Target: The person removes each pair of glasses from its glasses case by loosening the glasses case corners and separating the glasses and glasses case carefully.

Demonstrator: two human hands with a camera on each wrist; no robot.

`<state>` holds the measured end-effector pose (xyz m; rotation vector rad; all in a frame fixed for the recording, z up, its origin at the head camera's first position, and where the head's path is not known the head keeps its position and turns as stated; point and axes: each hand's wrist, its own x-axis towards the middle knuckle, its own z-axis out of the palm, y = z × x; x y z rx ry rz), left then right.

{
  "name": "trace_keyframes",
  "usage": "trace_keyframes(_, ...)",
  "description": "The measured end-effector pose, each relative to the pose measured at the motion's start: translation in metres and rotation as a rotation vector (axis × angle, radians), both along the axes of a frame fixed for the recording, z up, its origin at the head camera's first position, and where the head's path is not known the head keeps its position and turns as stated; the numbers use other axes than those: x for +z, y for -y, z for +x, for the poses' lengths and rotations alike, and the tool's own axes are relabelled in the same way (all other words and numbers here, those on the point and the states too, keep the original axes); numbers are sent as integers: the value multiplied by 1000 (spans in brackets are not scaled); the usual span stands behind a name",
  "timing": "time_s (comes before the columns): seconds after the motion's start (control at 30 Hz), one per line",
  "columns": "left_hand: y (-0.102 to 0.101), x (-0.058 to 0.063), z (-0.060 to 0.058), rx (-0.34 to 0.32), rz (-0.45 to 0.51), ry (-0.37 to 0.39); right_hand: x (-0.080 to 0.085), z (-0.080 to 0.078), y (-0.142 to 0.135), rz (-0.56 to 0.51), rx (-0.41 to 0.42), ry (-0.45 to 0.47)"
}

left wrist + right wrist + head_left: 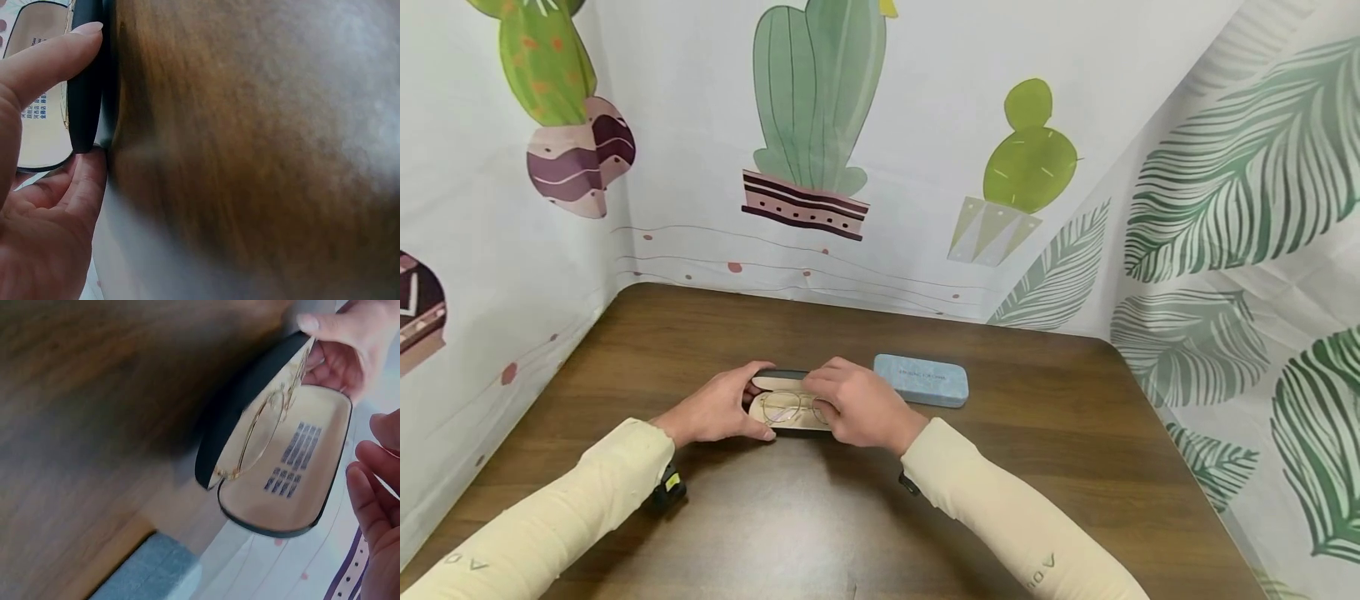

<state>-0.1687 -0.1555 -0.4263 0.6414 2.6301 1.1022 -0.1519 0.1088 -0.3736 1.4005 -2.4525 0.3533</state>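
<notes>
A black glasses case (pixel 805 432) with a cream lining stands open on the table. Gold wire-rimmed glasses (pixel 262 431) lie in its base, and blocks of dark print (pixel 301 447) mark the lid's lining. My left hand (pixel 718 408) grips the left end of the case, the thumb over the front edge and the fingers around the end. My right hand (pixel 865 408) hovers at the case's right end, hiding part of the glasses in the head view. In the right wrist view its loosely bent fingers (pixel 369 500) are beside the lid, with nothing between them.
Behind my right hand lies a closed light-blue case (pixel 921 381) with small lettering on top. The brown wooden table (pixel 1037 442) meets a white cloth backdrop (pixel 925 167) printed with cacti and leaves at its back edge.
</notes>
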Motion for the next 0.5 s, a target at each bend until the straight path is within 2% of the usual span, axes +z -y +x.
trace_keyframes(0.1, 0, 0, -1, -1, -4, 2, -2, 3, 2, 31, 15, -29)
trace_keyframes(0.2, 1, -1, 0, 4, -14, 0, -4, 6, 5, 91, -3, -9)
trace_keyframes(0.33, 2, -1, 0, 8, -29, -11, -6, 7, 12, 191, -58, 38)
trace_keyframes(0.5, 1, -1, -1, 5, -27, -12, -11, 6, 21, 321, -141, -11)
